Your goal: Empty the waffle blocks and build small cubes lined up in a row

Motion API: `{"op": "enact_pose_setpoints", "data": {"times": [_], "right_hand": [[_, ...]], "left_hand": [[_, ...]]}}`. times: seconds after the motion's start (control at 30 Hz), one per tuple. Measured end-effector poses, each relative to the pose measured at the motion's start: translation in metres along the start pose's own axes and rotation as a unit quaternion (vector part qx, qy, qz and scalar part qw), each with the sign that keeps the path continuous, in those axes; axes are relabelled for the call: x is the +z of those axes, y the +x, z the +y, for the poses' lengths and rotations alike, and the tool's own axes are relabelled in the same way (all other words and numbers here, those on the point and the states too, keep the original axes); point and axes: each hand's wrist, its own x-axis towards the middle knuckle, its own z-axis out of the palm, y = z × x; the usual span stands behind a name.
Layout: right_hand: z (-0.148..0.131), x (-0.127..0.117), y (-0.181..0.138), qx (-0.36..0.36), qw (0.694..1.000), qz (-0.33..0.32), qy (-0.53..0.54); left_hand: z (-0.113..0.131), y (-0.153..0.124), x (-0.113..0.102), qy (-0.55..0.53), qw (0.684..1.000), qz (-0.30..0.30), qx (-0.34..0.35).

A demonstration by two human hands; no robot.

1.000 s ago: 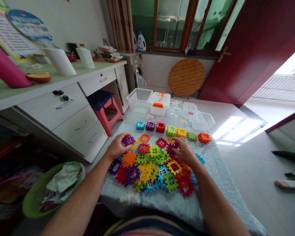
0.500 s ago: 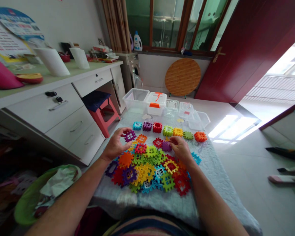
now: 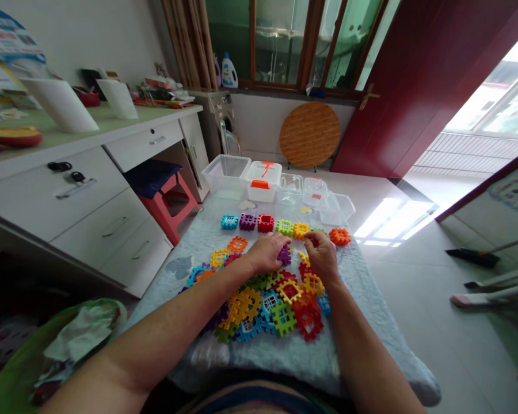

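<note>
Purple piece (image 3: pixel 285 253) sat at the far edge of the pile (image 3: pixel 280 310), right between my hands. My left hand (image 3: pixel 265 253) was closed on it, fingers curled over its top. My right hand (image 3: pixel 323 256) hovered just beside, fingers bent inward; whether it gripped anything, I couldn't tell. Beyond my knuckles ran a row of cubes (image 3: pixel 265 222) on the cloth (image 3: pixel 198 241), clear boxes (image 3: pixel 227 171) behind.
</note>
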Motion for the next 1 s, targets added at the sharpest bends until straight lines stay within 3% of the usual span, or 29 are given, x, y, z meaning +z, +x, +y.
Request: {"op": "enact_pose_setpoints", "data": {"times": [0.33,0.57,0.7,0.87,1.0], "right_hand": [[0.006,-0.006,0.004,0.035,0.999,0.017,-0.015],[0.014,-0.008,0.005,0.062,0.988,-0.113,-0.084],[0.015,-0.006,0.005,0.052,0.988,-0.115,-0.094],[0.017,-0.005,0.005,0.039,0.989,-0.104,-0.098],[0.019,-0.006,0.005,0.044,0.991,-0.092,-0.089]], "left_hand": [[0.009,0.009,0.011,0.086,0.991,-0.058,-0.082],[0.02,0.009,0.004,0.14,0.982,-0.094,-0.08],[0.027,0.012,0.002,0.158,0.98,-0.109,-0.059],[0.031,0.012,0.0,0.179,0.981,-0.076,-0.004],[0.012,0.004,-0.016,0.144,0.989,-0.008,0.028]]}}
